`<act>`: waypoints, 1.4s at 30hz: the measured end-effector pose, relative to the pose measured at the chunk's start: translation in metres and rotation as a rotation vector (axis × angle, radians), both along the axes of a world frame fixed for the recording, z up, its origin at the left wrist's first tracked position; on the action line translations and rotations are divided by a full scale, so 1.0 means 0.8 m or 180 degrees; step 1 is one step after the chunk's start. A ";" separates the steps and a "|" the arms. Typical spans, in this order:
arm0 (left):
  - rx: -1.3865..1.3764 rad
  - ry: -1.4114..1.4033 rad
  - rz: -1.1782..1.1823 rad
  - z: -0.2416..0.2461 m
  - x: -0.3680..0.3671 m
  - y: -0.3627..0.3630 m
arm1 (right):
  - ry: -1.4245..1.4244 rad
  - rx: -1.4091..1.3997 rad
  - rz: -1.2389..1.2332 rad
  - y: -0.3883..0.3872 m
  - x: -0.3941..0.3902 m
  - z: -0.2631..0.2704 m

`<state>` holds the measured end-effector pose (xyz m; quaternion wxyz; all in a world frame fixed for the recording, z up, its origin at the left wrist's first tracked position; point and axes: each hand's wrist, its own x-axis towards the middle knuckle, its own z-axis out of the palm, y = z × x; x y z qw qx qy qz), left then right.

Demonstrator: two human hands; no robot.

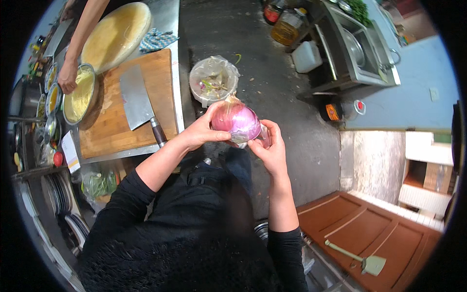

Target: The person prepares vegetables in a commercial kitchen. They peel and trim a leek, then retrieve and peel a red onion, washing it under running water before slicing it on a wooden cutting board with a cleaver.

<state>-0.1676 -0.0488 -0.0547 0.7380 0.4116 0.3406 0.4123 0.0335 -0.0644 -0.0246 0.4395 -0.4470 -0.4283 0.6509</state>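
Observation:
A large red onion (236, 120) is held up in front of me, its skin partly loose. My left hand (200, 132) grips it from the left, thumb across its lower part. At its right side, my right hand (270, 149) pinches a loose piece of skin between thumb and fingers, close against the onion. Just beyond the onion, a lined waste bin (197, 89) on the floor holds vegetable scraps. To the left, a cleaver (135, 100) lies on a wooden cutting board (105, 138), its handle reaching past the board's near edge.
A co-worker's hand (68, 77) touches shredded food in a metal bowl (95, 78) at the board's far left. Behind the board are a round chopping block (113, 34) and a checked cloth (157, 39). A metal sink unit (365, 75) stands at the right, above bottles.

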 end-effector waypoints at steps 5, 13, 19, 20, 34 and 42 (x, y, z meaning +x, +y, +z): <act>-0.0997 -0.0410 0.0659 0.000 0.008 0.053 | 0.0271 0.0144 0.0480 0.098 0.001 -0.028; -0.1584 -0.1102 0.1113 -0.012 0.052 0.139 | -0.0524 0.0813 0.1355 0.252 0.040 -0.015; -0.1172 -0.1038 0.1768 -0.011 0.080 0.184 | -0.0991 0.1624 0.1824 0.341 0.050 0.001; -0.1149 -0.0907 0.1843 -0.011 0.079 0.187 | -0.1318 0.1873 0.1766 0.346 0.047 0.001; -0.1204 -0.0726 0.2422 -0.008 0.027 0.205 | -0.1449 0.2120 0.2529 0.400 -0.032 -0.011; -0.1178 -0.1689 0.2365 -0.023 -0.011 0.198 | -0.2353 0.2017 0.1502 0.432 -0.064 -0.073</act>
